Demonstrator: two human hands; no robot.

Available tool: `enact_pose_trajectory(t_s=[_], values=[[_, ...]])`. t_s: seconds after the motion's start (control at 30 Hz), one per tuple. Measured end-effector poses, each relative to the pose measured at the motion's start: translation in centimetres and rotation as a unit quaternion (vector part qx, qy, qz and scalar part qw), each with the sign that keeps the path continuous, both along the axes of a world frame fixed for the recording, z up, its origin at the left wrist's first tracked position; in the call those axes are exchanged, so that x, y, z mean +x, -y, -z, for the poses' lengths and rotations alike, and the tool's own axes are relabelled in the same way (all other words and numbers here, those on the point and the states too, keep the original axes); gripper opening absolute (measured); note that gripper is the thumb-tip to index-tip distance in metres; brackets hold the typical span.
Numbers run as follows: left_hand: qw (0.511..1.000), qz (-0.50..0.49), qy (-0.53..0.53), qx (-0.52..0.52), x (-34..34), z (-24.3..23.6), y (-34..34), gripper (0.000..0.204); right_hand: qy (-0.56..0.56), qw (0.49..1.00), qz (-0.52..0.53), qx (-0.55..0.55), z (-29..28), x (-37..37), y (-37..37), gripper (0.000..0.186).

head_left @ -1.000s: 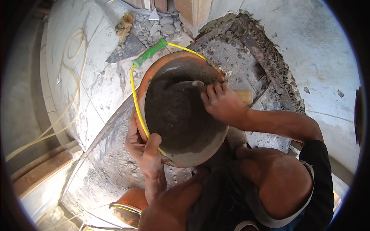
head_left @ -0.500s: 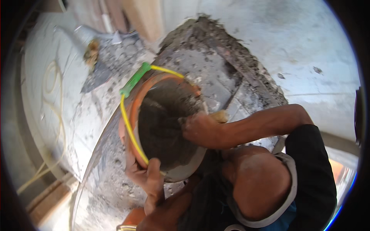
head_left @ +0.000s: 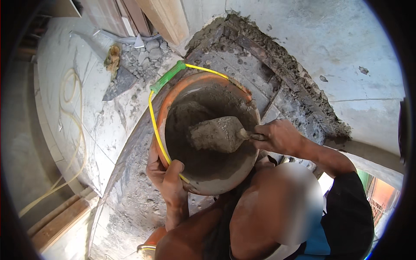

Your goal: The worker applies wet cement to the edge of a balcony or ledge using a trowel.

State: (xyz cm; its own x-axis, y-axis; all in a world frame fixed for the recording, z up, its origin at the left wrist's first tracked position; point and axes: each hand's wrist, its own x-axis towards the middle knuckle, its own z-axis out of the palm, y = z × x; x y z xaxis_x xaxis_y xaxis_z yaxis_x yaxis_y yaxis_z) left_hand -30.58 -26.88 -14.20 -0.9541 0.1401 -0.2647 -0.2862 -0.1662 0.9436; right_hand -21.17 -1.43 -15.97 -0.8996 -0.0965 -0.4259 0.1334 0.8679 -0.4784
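An orange bucket holds wet grey mortar, its inner wall coated with it. My left hand is closed on the bucket's near left rim, with the thumb over the edge beside the yellow handle wire. A green grip on that wire rests at the far left of the rim. In my right hand is a trowel, gripped by its handle at the right rim. The trowel's blade, caked with mortar, lies above the mix inside the bucket.
Behind the bucket, rough mortar lines the foot of a pale wall. Rubble lies by a wooden post at the back left. A yellow hose curls across the left floor. My bent knees are close in front.
My right hand has moved right toward the rim, and the trowel's mortar-covered blade, hidden before, now shows. My left hand keeps its hold on the bucket. The whole view has shifted slightly.
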Motion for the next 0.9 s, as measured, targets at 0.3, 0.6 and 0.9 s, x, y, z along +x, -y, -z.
enact_pose_trajectory(t_s=[0.3,0.6,0.9], values=[[0.999,0.024,0.005,0.049,-1.3,-0.4,0.4,0.068,-0.034,0.999,0.029,0.027,1.2,1.0,-0.8,0.03],[0.997,0.055,-0.061,0.016,-2.2,1.1,1.4,0.064,-0.093,0.994,0.033,0.045,2.0,1.0,0.0,0.03],[0.996,0.071,-0.046,0.024,-2.4,-0.3,2.3,0.06,-0.136,0.982,0.128,-0.032,-0.4,4.2,-2.1,0.023]])
